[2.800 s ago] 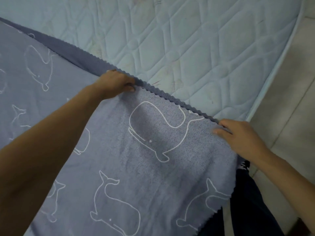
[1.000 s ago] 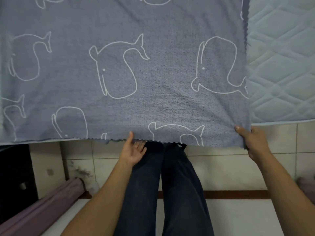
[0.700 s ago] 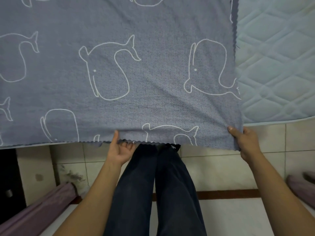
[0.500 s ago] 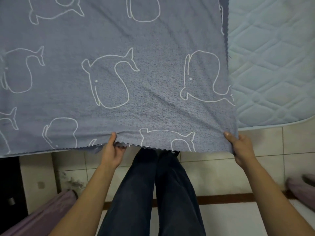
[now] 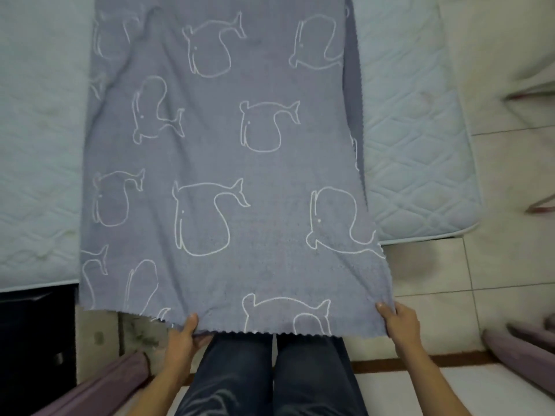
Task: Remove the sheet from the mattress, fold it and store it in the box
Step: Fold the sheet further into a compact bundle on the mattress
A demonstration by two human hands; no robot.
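Pinching the near hem of the grey-blue fabric sheet printed with white whale outlines (image 5: 228, 163), the hands sit well apart. The left hand (image 5: 183, 334) clamps the zigzag-cut edge left of its middle with the thumb on top. The right hand (image 5: 401, 322) grips the near right corner the same way.

The sheet lies as a long strip on the pale blue quilted mattress (image 5: 414, 163). Its near end hangs past the mattress edge, over the tiled floor (image 5: 435, 274) and the person's dark jeans (image 5: 240, 373). A second layer shows along the right side, so it looks already doubled lengthwise.

The step in hand appears to be the next fold, taking this hem up to the far end. To do it well, the hem should be held taut and level between both grips. Because the left grip is short of the left corner, that corner droops free and may land askew, and sliding the hand outward first would help. The corners should meet squarely before any smoothing.

The long axis runs straight away from the person, and the short hem faces them. The far end lies outside the picture.
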